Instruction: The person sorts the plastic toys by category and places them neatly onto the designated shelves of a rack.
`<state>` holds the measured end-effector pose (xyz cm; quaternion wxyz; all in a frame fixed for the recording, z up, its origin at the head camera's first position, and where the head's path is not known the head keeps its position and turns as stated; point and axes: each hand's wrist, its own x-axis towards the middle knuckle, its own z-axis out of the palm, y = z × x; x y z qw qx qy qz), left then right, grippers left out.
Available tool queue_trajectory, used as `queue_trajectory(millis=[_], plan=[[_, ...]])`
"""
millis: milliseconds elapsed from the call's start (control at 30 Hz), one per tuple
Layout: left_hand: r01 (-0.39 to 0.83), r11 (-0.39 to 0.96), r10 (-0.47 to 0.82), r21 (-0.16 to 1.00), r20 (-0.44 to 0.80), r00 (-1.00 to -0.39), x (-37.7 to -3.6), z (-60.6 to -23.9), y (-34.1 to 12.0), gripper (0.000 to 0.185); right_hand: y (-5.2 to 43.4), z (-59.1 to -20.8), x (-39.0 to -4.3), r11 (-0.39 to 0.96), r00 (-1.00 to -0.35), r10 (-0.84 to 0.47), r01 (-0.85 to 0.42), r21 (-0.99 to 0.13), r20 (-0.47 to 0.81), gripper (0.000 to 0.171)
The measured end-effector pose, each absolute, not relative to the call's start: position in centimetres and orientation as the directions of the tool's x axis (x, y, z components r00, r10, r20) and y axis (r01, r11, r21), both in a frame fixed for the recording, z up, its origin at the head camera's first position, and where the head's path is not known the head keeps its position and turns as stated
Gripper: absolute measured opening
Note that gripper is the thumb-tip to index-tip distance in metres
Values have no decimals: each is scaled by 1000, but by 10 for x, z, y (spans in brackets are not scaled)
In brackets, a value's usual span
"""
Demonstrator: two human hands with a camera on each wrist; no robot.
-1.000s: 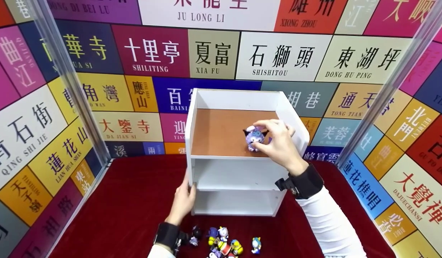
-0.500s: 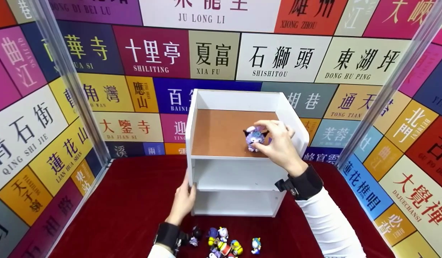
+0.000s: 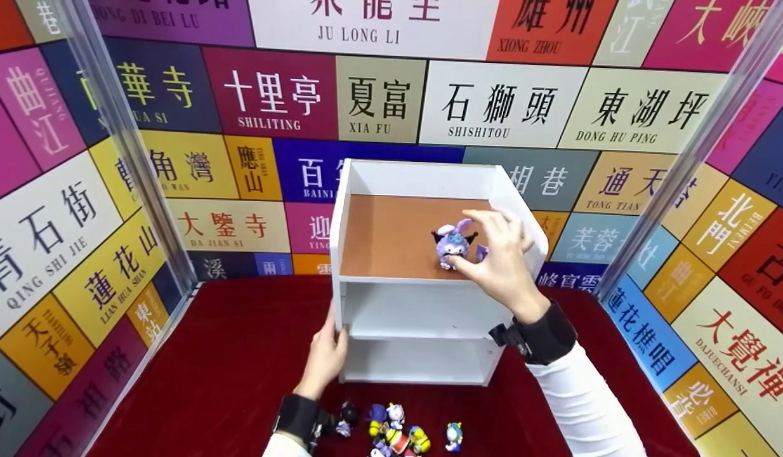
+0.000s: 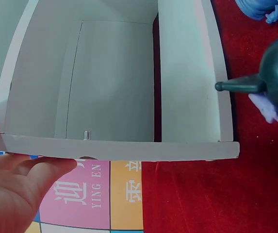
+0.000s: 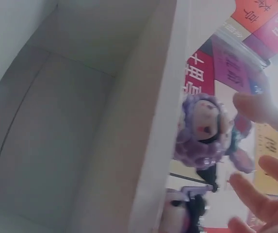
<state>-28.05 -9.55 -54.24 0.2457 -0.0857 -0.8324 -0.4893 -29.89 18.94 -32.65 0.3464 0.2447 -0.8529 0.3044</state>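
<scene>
A purple figurine (image 3: 454, 246) with long ears and dark points at its sides stands near the front of the brown top of a white shelf unit (image 3: 417, 278). My right hand (image 3: 507, 260) is just to its right, thumb and fingers spread apart. In the right wrist view, gaps show between these fingers (image 5: 253, 194) and the figurine. A second figurine (image 5: 175, 213) stands beside it, mostly hidden by the hand in the head view. My left hand (image 3: 325, 358) grips the unit's left side panel (image 4: 114, 149), thumb on the inner face and fingers outside.
Several small figurines (image 3: 394, 431) lie in a group on the dark red cloth (image 3: 239, 355) in front of the unit. Another figurine (image 3: 454, 437) stands to their right. Walls of coloured signs (image 3: 375, 98) with clear corner posts surround the area.
The right fingers have spread and drawn back up and right from the purple figurine, so its ears now show. The figurine stays in place. The left hand keeps its hold.
</scene>
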Motion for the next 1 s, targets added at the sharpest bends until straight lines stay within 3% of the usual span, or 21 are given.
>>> queue_trajectory(millis=[233,433,667,800,900,1000], plan=[[395,497,-89,773,498,-862,-280,-545,-96,63,197,-332,-277,678,-568,-75,-632,-375,820,65],[392,506,-93,768,500,-861,-279,-546,-98,63,202,-347,-259,591,-483,-7,-708,-386,875,42],[393,505,-95,768,502,-860,-278,-545,-99,60,188,-396,-245,491,-413,-54,-804,-336,909,23],[382,508,-94,772,490,-866,-278,-545,-99,60,167,-443,-240,462,-384,-174,-845,-269,907,19],[379,510,-94,773,488,-868,-280,-545,-99,60,147,-480,-234,473,-415,-309,-848,-240,856,19],[385,499,-87,777,487,-869,-282,-546,-98,61,132,-514,-229,507,-542,-431,-807,-303,722,21]])
